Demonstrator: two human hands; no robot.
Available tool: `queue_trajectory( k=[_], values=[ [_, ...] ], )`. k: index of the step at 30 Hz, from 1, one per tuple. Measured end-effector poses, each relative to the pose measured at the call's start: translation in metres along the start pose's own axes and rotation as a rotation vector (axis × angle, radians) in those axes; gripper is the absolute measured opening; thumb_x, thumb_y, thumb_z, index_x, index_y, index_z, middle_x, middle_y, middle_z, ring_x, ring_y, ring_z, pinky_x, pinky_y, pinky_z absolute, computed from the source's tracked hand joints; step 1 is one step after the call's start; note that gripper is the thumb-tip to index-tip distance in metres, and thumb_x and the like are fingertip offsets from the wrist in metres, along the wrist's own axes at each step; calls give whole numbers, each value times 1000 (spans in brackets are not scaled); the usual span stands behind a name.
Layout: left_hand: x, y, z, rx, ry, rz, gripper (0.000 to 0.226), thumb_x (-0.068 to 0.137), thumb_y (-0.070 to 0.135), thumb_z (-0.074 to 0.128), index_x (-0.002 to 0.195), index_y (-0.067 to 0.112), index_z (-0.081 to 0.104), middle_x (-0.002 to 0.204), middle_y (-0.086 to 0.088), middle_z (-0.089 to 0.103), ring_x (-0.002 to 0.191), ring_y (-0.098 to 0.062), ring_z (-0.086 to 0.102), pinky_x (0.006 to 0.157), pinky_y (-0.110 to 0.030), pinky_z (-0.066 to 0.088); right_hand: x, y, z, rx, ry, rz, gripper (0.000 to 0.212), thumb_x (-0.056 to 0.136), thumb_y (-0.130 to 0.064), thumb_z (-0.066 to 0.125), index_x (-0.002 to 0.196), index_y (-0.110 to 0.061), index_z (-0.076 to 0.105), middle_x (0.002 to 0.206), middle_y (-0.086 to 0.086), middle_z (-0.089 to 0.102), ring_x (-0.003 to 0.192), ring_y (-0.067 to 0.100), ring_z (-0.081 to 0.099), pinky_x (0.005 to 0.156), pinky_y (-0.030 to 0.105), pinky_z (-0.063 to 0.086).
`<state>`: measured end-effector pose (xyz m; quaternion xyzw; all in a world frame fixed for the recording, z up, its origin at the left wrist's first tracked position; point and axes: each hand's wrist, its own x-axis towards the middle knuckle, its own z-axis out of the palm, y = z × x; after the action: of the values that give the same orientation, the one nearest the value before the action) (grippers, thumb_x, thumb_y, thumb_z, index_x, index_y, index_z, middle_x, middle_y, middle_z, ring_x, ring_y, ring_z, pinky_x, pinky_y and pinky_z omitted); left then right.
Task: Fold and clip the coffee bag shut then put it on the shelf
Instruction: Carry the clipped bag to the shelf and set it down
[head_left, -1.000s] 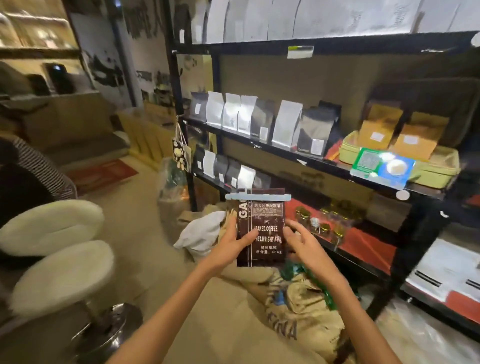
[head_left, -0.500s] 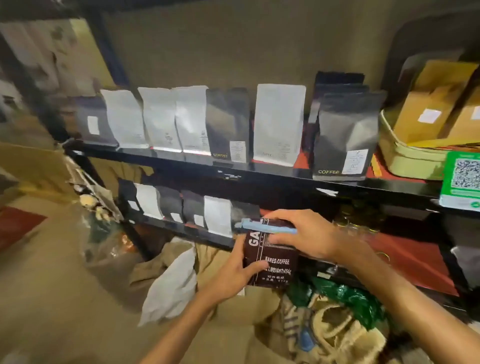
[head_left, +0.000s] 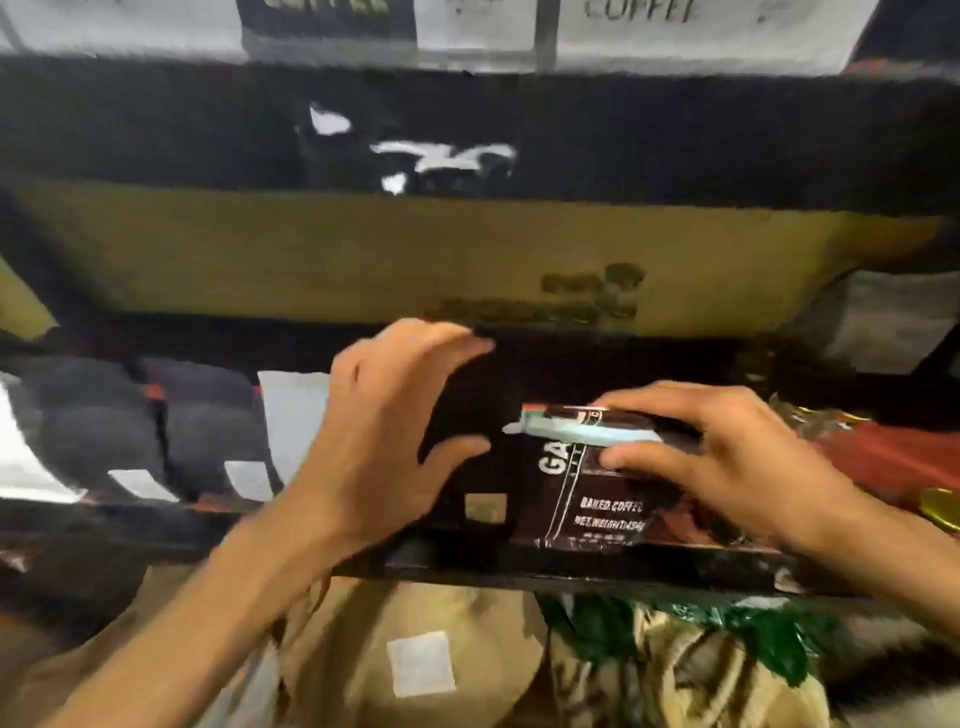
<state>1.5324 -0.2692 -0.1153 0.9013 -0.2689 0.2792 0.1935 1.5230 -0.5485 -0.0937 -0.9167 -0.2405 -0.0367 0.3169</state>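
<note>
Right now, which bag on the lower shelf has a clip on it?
The dark brown coffee bag printed "BAKED COFFEE", under the right hand. A light blue clip runs across its folded top; the dark and white bags to its left show none.

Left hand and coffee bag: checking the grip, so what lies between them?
Head view: only a dark gap of shelf separates the open left hand from the coffee bag.

A dark brown coffee bag (head_left: 597, 499) stands upright on the shelf (head_left: 571, 566), a pale blue clip (head_left: 582, 428) across its folded top.
</note>
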Motion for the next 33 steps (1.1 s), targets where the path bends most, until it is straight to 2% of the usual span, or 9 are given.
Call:
queue_trajectory(
  k=[3, 7, 10, 13, 18, 20, 24, 27, 33],
  values=[
    [36, -21, -7, 271, -315, -54, 80, 67, 61, 74, 132, 24, 45, 115, -6, 69, 105, -31, 65, 85, -42, 46, 15, 15, 1, -50, 9, -35, 55, 74, -61, 62, 119, -32, 69, 112, -16, 72, 102, -2, 65, 88, 28, 53],
    [64, -38, 5, 8, -743, -185, 42, 68, 55, 77, 105, 46, 61, 94, 25, 69, 85, -1, 65, 73, -33, 52, 27, 35, 3, -20, -4, -43, 45, 73, -54, 67, 115, -38, 69, 103, -15, 74, 76, -19, 64, 57, 4, 48],
    [62, -46, 20, -21, -725, -89, 18, 78, 42, 75, 89, 30, 67, 79, 17, 71, 74, -1, 65, 65, -27, 50, 27, 45, 8, 22, -48, -4, 33, 71, -55, 67, 103, -50, 65, 95, -20, 75, 76, -16, 66, 56, 7, 52],
    [59, -50, 17, -30, -688, -82, 38, 75, 56, 61, 86, 20, 69, 72, 5, 71, 67, -11, 64, 69, -33, 54, 30, 50, 9, 68, -71, 40, 25, 73, -51, 69, 97, -53, 63, 94, -33, 70, 84, -11, 68, 63, 13, 57],
    [61, -52, 16, -103, -722, -70, 31, 74, 52, 67, 83, 22, 69, 67, 3, 70, 61, -14, 62, 63, -30, 51, 28, 48, 7, 63, -81, 64, 44, 70, -54, 69, 114, -48, 64, 88, -20, 75, 81, -6, 70, 56, 13, 55],
    [63, -53, 15, -113, -738, -95, 19, 78, 46, 70, 86, 28, 68, 73, 7, 73, 68, -12, 66, 69, -35, 54, 27, 50, 11, 40, -74, 70, 49, 69, -55, 66, 117, -45, 64, 90, -22, 73, 84, -3, 70, 64, 17, 55],
    [63, -51, 16, -81, -762, -96, 15, 84, 41, 70, 85, 26, 64, 75, 5, 70, 72, -14, 64, 73, -41, 53, 22, 52, 8, 149, -97, 93, 38, 70, -47, 69, 108, -47, 62, 81, -36, 71, 70, -13, 67, 46, 3, 43],
    [64, -45, 14, -11, -760, -94, 17, 86, 45, 67, 93, 29, 64, 84, 6, 72, 82, -15, 65, 80, -43, 53, 23, 53, 12, 129, -82, 102, 43, 67, -58, 66, 109, -48, 65, 95, -29, 72, 87, -9, 67, 59, 8, 50],
    [63, -44, 14, -8, -756, -97, 11, 91, 33, 66, 82, 32, 60, 77, 16, 67, 76, 7, 56, 66, -30, 42, 32, 42, 21, 19, -77, 112, 49, 70, -64, 56, 117, -49, 60, 98, -25, 70, 92, -8, 65, 75, 29, 58]
  ],
)
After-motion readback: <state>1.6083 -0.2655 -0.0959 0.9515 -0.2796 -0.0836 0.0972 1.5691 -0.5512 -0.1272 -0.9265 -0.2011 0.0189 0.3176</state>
